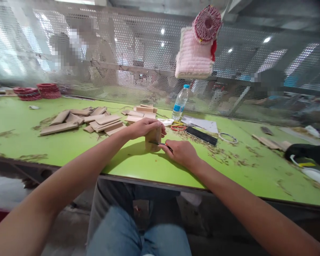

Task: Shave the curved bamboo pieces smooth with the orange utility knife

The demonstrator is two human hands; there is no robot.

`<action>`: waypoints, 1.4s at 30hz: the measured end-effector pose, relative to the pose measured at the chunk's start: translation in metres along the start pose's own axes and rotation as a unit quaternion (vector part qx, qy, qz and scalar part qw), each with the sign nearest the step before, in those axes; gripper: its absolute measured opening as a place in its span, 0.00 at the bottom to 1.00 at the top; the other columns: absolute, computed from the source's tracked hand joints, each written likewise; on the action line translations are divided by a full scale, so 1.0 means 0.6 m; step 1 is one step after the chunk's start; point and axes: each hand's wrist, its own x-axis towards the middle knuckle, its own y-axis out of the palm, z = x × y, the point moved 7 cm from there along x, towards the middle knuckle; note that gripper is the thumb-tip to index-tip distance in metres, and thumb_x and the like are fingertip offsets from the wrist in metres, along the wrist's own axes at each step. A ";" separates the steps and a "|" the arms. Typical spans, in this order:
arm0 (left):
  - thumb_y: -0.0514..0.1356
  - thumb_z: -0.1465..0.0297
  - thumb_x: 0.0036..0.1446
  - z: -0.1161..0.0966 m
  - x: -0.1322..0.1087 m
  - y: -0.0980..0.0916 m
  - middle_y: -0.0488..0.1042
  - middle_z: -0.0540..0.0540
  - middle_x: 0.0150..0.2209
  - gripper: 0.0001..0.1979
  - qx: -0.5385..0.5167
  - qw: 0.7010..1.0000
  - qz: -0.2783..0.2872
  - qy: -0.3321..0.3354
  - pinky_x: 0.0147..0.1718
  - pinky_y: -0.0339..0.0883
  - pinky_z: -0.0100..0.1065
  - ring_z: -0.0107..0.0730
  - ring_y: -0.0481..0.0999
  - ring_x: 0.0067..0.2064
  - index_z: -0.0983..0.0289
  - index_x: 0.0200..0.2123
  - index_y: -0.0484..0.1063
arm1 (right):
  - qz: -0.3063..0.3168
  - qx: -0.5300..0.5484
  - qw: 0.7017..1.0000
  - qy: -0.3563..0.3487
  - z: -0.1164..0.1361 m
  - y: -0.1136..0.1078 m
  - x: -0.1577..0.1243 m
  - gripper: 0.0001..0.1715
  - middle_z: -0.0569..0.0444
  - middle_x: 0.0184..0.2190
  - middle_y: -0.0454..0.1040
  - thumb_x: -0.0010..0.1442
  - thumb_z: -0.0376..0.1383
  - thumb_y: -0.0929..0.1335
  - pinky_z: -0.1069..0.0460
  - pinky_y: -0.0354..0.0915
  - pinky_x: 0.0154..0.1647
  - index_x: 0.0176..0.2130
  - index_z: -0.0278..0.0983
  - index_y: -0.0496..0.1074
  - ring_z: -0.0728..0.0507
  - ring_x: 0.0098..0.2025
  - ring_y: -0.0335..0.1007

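My left hand (146,127) grips a small tan wooden piece (153,139) from above, holding it on end over the green table (133,167). In my right hand (183,152) is a knife (168,146) with a dark handle and a touch of orange. Its thin blade lies against the face of the wooden piece, pointing left. Fingers of the right hand are wrapped round the handle and hide most of it. Left of my hands lies a loose pile of flat wooden pieces (106,122).
Behind my hands stand a water bottle (179,105) and a black bar (202,136) among wood shavings (224,154). Red coils (48,91) sit at the far left. A perforated metal screen (138,53) closes the back, with a pink quilted pouch (194,55) hanging there.
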 end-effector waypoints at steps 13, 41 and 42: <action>0.60 0.57 0.64 0.014 0.005 -0.003 0.80 0.63 0.41 0.19 -0.065 0.998 -0.005 -0.014 0.46 0.75 0.44 0.40 0.80 0.42 0.69 0.39 0.77 | 0.046 -0.006 0.999 0.002 0.000 0.006 0.010 0.38 0.49 0.31 0.80 0.70 0.57 0.50 0.51 0.42 0.27 0.37 0.39 0.76 0.43 0.30 0.72; 0.59 0.55 0.63 0.031 0.005 -0.016 0.80 0.63 0.42 0.21 -0.054 0.998 -0.035 -0.026 0.45 0.74 0.43 0.40 0.81 0.42 0.69 0.41 0.76 | -0.048 0.062 0.995 -0.070 0.009 -0.011 0.001 0.25 0.51 0.36 0.73 0.72 0.49 0.57 0.52 0.49 0.30 0.37 0.36 0.71 0.47 0.34 0.65; 0.59 0.55 0.63 0.030 0.005 -0.016 0.80 0.63 0.42 0.21 -0.050 0.998 -0.040 -0.029 0.44 0.74 0.43 0.39 0.80 0.41 0.69 0.41 0.76 | -0.052 0.061 0.995 -0.066 0.008 -0.010 0.000 0.24 0.51 0.35 0.72 0.72 0.48 0.57 0.52 0.49 0.30 0.37 0.36 0.71 0.47 0.34 0.65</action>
